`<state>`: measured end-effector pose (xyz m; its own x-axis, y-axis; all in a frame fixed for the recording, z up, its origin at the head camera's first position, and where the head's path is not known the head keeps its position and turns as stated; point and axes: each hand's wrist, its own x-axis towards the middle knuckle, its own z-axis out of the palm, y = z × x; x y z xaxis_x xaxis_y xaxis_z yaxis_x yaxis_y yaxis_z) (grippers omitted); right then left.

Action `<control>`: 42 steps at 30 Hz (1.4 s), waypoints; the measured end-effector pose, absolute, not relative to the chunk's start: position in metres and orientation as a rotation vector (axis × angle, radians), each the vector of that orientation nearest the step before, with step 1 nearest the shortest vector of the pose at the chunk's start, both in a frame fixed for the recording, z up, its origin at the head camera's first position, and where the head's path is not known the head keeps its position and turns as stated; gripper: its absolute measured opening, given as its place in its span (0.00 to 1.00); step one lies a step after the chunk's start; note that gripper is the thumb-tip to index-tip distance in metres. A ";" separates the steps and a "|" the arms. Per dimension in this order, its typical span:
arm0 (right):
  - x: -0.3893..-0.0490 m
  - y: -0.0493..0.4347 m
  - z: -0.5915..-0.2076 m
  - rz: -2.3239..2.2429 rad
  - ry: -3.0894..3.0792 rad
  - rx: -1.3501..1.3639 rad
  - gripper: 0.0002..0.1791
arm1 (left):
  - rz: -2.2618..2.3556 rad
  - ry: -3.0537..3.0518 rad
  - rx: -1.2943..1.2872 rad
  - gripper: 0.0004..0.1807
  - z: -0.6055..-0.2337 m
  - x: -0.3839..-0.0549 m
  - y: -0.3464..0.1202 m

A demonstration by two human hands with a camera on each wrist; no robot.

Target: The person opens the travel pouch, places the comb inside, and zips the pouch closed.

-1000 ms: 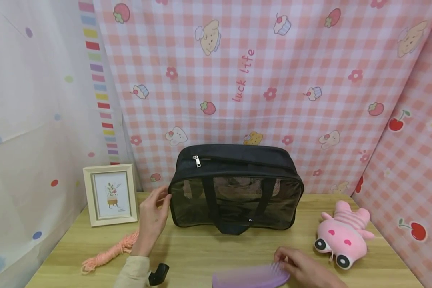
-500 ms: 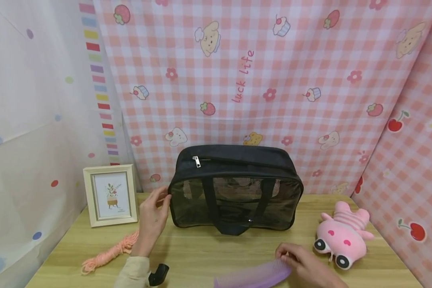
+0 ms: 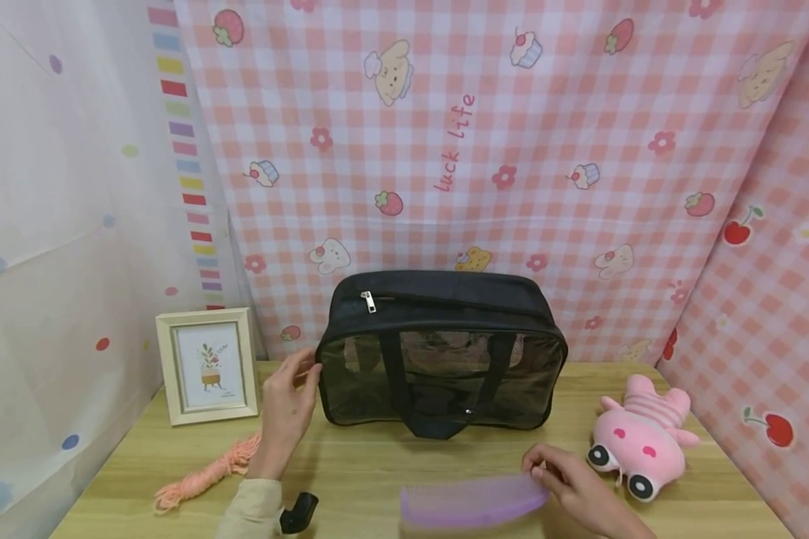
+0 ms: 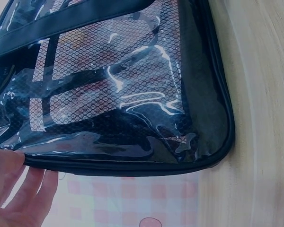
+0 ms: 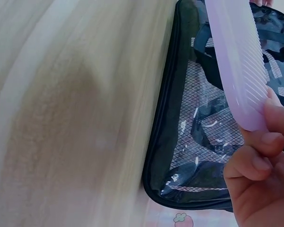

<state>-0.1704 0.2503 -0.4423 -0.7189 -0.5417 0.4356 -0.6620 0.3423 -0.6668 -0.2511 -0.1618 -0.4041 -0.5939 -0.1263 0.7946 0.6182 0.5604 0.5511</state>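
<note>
A person pinches one end of a purple comb [image 3: 473, 506] between the thumb and curled fingers of the right hand [image 3: 578, 490], the comb's teeth pointing toward a black bag [image 3: 438, 359] with see-through panels. The comb is on the near side of the bag, well apart from it. The left hand [image 3: 288, 400] grips the bag's left edge, thumb at the front and fingers, slightly bent, behind. The bag stands upright on a wood-grain tabletop [image 3: 364, 473], its handle hanging in front and a silver zipper pull [image 3: 369, 302] near the top left. To the right lies a pink plush toy [image 3: 640, 442] with large black-and-white eyes; to the left are a cream picture frame [image 3: 249, 367], a bundle of peach yarn [image 3: 205, 475] and a small black object [image 3: 299, 513] beside the sleeve [image 3: 251, 510]. A pink checked cloth [image 3: 418, 142] hangs behind.
</note>
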 end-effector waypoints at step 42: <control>-0.150 0.274 -0.363 1.171 -2.187 1.000 0.23 | -1.112 -1.921 -0.404 0.12 -0.404 -0.251 -0.161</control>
<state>-0.1504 0.2739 -0.3629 -0.6284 -0.3817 0.6778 -0.7757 0.3726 -0.5093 -0.2506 -0.1611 -0.4040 -0.5804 -0.1326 0.8034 0.6305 0.5513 0.5465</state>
